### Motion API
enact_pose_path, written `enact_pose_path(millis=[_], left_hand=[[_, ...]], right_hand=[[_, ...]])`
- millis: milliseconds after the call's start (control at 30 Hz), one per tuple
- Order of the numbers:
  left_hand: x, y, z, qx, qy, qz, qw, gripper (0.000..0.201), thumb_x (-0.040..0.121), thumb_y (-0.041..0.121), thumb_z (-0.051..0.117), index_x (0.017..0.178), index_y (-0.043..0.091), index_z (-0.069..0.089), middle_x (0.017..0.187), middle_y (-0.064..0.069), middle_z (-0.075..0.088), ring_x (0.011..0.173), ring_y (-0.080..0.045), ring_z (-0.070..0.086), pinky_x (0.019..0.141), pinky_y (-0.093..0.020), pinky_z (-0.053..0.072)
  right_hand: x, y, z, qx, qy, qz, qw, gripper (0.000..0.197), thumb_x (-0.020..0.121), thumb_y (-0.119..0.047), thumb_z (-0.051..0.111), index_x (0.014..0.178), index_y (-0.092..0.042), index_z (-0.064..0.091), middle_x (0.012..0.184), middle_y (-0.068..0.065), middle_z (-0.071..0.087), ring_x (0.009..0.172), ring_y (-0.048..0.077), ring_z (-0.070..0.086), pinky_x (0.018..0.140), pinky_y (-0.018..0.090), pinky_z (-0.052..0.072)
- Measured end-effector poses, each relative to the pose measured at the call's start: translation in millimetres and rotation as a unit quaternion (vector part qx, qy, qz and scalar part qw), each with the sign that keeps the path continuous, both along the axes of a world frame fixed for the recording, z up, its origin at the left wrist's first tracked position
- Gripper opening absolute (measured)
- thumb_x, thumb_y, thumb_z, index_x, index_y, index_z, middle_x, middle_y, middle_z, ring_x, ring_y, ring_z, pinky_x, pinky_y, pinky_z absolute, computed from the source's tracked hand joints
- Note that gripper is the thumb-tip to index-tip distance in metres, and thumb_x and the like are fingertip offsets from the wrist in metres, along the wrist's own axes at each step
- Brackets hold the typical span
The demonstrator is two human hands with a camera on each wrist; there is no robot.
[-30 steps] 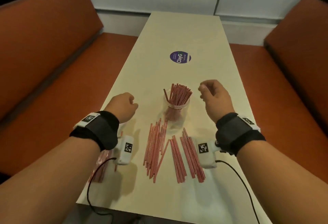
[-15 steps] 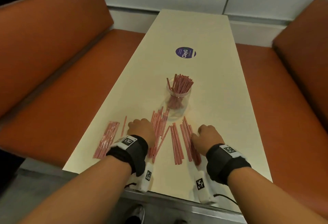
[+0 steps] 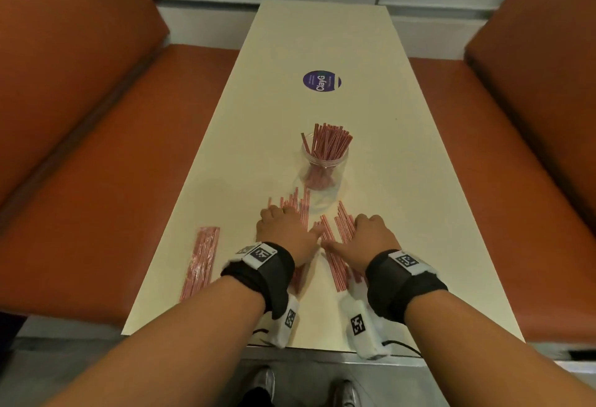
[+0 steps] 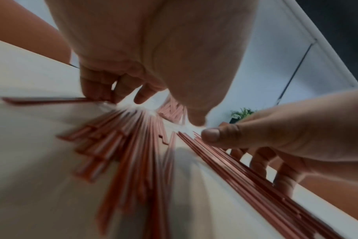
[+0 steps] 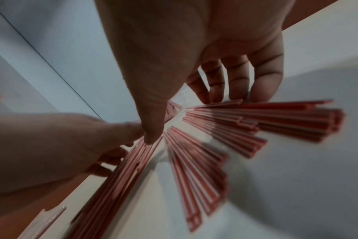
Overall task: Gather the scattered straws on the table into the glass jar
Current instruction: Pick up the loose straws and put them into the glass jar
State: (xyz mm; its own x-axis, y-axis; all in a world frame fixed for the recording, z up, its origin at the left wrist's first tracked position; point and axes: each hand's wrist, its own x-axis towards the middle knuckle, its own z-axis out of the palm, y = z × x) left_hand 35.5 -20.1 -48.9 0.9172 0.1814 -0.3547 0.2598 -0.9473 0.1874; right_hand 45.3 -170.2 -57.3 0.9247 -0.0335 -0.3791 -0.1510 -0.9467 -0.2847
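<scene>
A clear glass jar stands mid-table with several red-and-white straws upright in it. Loose straws lie fanned on the table just in front of the jar. My left hand rests on the left group and my right hand on the right group. Both thumbs point inward and nearly meet. In the left wrist view the left fingers bend down with their tips on the straws. The right fingers reach down onto the spread straws. Neither hand lifts anything.
A flat packet of straws lies near the table's left edge. A round purple sticker marks the table beyond the jar. Orange benches flank both sides, and the near table edge runs just behind my wrists.
Both hands dropped from beside the jar onto the loose straws, then drew closer together until the thumbs almost touch. The straws under them have bunched slightly.
</scene>
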Motion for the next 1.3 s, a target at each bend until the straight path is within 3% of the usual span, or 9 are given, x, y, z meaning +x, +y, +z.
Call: enact_pose_path(millis=[100,200,433,567,700,867,1100,1200,1300], left_hand=[[6,-2,-3,-0.002,-0.031,-0.048,0.998,0.087,0.077,0.065,0.057,0.139,0.007,0.036,0.138,-0.015,0.044,0.125,-0.033,0.039,0.102,-0.040,0.037],[5,7,-1,-0.006,-0.045,-0.001,0.999,0.086,0.074,0.057,0.067,0.137,0.008,0.036,0.134,-0.014,0.043,0.123,-0.034,0.042,0.099,-0.041,0.041],[10,23,4,-0.092,-0.051,0.049,0.993,0.050,0.084,0.037,0.066,0.120,0.007,0.050,0.123,-0.014,0.049,0.107,-0.033,0.056,0.090,-0.038,0.047],[7,27,9,-0.060,-0.018,0.070,0.996,0.053,0.066,0.059,0.073,0.079,0.011,0.055,0.096,-0.009,0.064,0.077,-0.026,0.062,0.064,-0.029,0.050],[12,21,12,-0.071,-0.010,0.050,0.996,0.029,0.082,0.033,0.068,0.091,0.005,0.065,0.096,-0.011,0.068,0.086,-0.029,0.066,0.067,-0.029,0.050],[23,28,7,-0.075,0.002,0.095,0.993,0.033,0.087,0.022,0.063,0.059,0.012,0.049,0.070,-0.005,0.057,0.065,-0.023,0.055,0.056,-0.025,0.041],[27,36,10,-0.136,-0.004,0.161,0.978,0.028,0.096,0.027,0.052,0.086,0.003,0.063,0.079,-0.009,0.059,0.077,-0.025,0.057,0.067,-0.029,0.045],[28,40,12,-0.196,-0.034,0.182,0.963,0.023,0.096,0.014,0.047,0.097,-0.001,0.065,0.100,-0.020,0.068,0.092,-0.035,0.063,0.074,-0.034,0.046],[31,40,17,-0.339,-0.085,0.233,0.908,0.024,0.097,0.009,0.042,0.113,-0.004,0.056,0.106,-0.021,0.063,0.072,-0.026,0.057,0.069,-0.037,0.049]], right_hand=[[0,7,0,-0.010,-0.009,0.009,1.000,0.078,0.063,-0.067,0.068,0.120,-0.018,0.047,0.115,0.007,0.049,0.097,0.026,0.060,0.081,0.038,0.054],[4,7,0,-0.016,-0.011,0.014,1.000,0.067,0.074,-0.053,0.069,0.124,-0.015,0.048,0.120,0.010,0.051,0.105,0.028,0.058,0.087,0.036,0.050],[13,0,4,-0.009,-0.015,0.028,0.999,0.032,0.088,-0.030,0.055,0.114,-0.012,0.056,0.113,0.011,0.061,0.100,0.029,0.060,0.079,0.032,0.046],[14,-6,5,-0.009,-0.005,0.016,1.000,0.044,0.078,-0.045,0.065,0.110,-0.015,0.056,0.107,0.007,0.062,0.095,0.027,0.061,0.073,0.031,0.046],[17,-4,7,-0.021,0.000,0.036,0.999,0.029,0.086,-0.032,0.059,0.108,-0.012,0.060,0.106,0.010,0.066,0.095,0.029,0.064,0.075,0.031,0.049],[23,-7,11,-0.003,0.011,0.036,0.999,0.023,0.088,-0.027,0.057,0.102,-0.012,0.068,0.101,0.010,0.069,0.092,0.029,0.065,0.077,0.032,0.052],[31,-6,15,0.009,0.011,0.029,0.999,0.026,0.095,-0.017,0.045,0.115,-0.006,0.057,0.114,0.014,0.063,0.102,0.031,0.062,0.082,0.033,0.048],[34,-6,19,0.008,0.019,0.024,0.999,0.027,0.095,-0.013,0.045,0.120,-0.003,0.050,0.118,0.015,0.060,0.106,0.031,0.060,0.080,0.032,0.045],[39,-10,20,0.049,0.013,-0.013,0.999,0.029,0.094,-0.007,0.045,0.122,-0.001,0.045,0.120,0.017,0.058,0.106,0.032,0.058,0.077,0.031,0.042]])
